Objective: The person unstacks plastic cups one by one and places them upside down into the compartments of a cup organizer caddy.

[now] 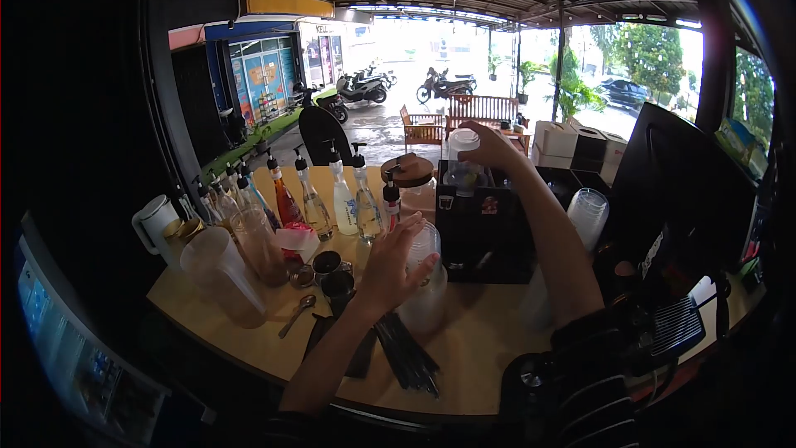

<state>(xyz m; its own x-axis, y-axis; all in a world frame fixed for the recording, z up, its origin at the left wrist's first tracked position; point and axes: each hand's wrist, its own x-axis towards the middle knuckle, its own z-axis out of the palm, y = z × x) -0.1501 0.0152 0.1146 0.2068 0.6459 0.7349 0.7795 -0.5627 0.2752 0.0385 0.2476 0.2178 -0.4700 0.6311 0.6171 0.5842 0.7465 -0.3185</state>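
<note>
My left hand (394, 270) has its fingers apart beside an upright stack of clear plastic cups (424, 303) on the wooden counter (473, 315). It is at the upper part of the stack; whether it touches the cups I cannot tell. My right hand (491, 148) is raised higher up, its fingers round a clear cup (463, 143) with a whitish rim, above a black box (477, 228). A jar with a brown lid (408, 170) stands just left of that box. Black straws (405, 353) lie below the cup stack.
Syrup pump bottles (315, 206) line the counter's back left. Nearer are a clear pitcher (217, 270), dark metal cups (337, 286) and a spoon (297, 314). Another cup stack (587, 217) and a black monitor (667, 191) are at the right.
</note>
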